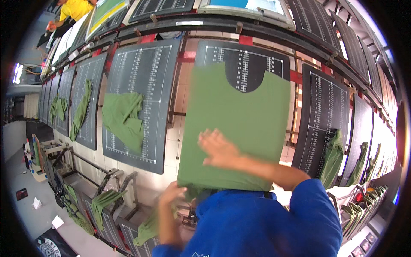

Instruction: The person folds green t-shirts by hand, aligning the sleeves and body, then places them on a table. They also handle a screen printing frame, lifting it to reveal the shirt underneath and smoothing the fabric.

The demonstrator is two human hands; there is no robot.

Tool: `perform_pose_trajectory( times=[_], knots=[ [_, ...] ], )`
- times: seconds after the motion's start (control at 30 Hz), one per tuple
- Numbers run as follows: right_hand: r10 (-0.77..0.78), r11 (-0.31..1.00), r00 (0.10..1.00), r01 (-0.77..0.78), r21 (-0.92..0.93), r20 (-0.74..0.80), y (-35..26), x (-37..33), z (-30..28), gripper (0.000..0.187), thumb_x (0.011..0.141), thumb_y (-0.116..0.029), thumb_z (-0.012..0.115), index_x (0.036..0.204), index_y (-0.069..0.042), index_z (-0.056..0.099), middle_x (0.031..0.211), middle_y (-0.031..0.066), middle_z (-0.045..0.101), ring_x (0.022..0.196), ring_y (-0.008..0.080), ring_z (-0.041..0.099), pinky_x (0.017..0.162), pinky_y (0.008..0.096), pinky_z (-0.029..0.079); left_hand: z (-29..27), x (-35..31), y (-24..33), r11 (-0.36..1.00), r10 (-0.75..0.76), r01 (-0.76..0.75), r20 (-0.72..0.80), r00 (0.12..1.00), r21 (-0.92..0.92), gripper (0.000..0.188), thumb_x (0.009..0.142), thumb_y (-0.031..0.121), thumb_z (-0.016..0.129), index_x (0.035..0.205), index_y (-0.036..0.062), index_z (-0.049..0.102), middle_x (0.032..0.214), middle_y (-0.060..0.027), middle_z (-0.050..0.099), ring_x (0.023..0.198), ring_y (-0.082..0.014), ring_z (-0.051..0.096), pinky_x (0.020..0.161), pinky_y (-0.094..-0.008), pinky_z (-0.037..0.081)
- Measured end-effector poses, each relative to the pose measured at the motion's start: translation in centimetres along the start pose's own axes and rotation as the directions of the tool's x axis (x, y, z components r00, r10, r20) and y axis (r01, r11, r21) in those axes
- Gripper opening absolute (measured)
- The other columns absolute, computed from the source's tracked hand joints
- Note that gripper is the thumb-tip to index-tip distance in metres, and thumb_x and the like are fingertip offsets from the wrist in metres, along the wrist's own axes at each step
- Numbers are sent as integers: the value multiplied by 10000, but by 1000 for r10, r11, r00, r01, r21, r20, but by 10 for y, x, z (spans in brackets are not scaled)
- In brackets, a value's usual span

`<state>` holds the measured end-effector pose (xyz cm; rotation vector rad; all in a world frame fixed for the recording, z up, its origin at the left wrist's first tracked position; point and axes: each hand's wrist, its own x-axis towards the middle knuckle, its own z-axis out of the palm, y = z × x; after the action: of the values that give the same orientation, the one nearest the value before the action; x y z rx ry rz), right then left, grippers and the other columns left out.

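Note:
A green shirt panel (pixel 239 118) with a cut-out neckline lies spread over a dark printing board (pixel 246 64) with white ruler markings. My right hand (pixel 218 147) rests flat on the middle of the panel, fingers spread and slightly blurred. At the panel's near left corner is my left hand (pixel 170 193), its fingers curled on the fabric edge. Some bunched green cloth shows just beside those fingers. The panel's near edge reaches my blue shirt (pixel 257 222).
Left of me, a marked board (pixel 152 85) carries a crumpled green piece (pixel 124 118). Another board (pixel 325 103) on the right has a draped green piece (pixel 332 158). A dark metal rail (pixel 205 26) runs along the far side. A person in yellow (pixel 76 9) stands far left.

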<state>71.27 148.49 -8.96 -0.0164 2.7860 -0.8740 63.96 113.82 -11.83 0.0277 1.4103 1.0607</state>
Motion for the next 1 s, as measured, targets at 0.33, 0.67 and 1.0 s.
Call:
perform_pose_trajectory(
  times=[0.33,0.67,1.0],
  knots=[
    [155,897,894,-305,-319,-419,96,-2,-47,766,975,-561,357,1486,3,266,1569,134,242,1459,313,190,1196,477,134,41,7,-29,884,79,-87,-37,996,-459,455,871,146,688,1280,4,549,1252,-113,613,1195,-252,555,1065,-419,387],
    [102,935,955,-188,-301,-279,-1,-36,18,790,955,-561,400,1484,11,269,1565,152,250,1462,317,186,1193,494,128,41,6,-30,717,315,-168,99,944,-677,435,937,168,619,1324,7,503,1314,-123,576,1234,-241,526,1085,-428,365],
    [-235,958,971,239,-158,44,-69,-178,85,750,936,-521,470,1472,-20,314,1550,157,285,1451,319,230,1187,499,160,-18,25,-97,981,171,-195,-474,864,-1,207,912,93,605,1109,28,600,1063,-62,643,977,-171,586,844,-339,469]
  ],
)
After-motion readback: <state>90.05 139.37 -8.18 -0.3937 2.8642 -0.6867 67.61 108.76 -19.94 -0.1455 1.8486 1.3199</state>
